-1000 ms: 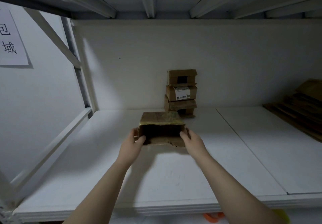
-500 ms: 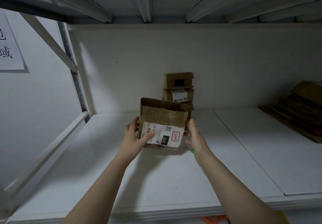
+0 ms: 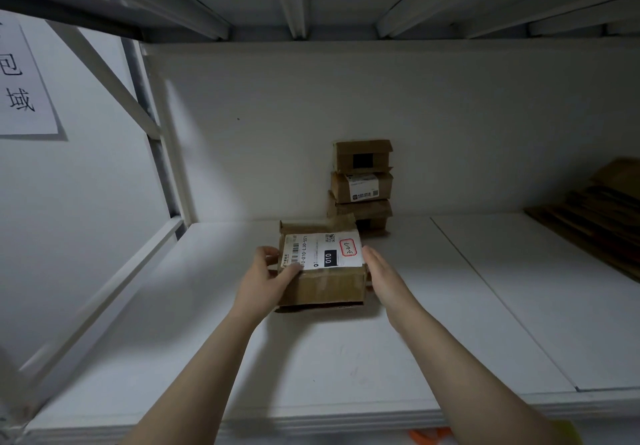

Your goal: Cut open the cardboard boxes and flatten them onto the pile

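Note:
A small brown cardboard box with a white shipping label on top rests on the white shelf. My left hand grips its left side, thumb on the label. My right hand lies flat and straight against its right side. Behind it, against the back wall, stands a stack of three small boxes. A pile of flattened cardboard lies at the far right of the shelf.
The shelf frame's diagonal brace and upright stand at the left. The shelf above hangs low overhead. A paper sign hangs on the left wall. Something orange shows below the shelf's front edge.
The box was turned over between my hands, from open side facing me to label side up, and now sits down on the shelf.

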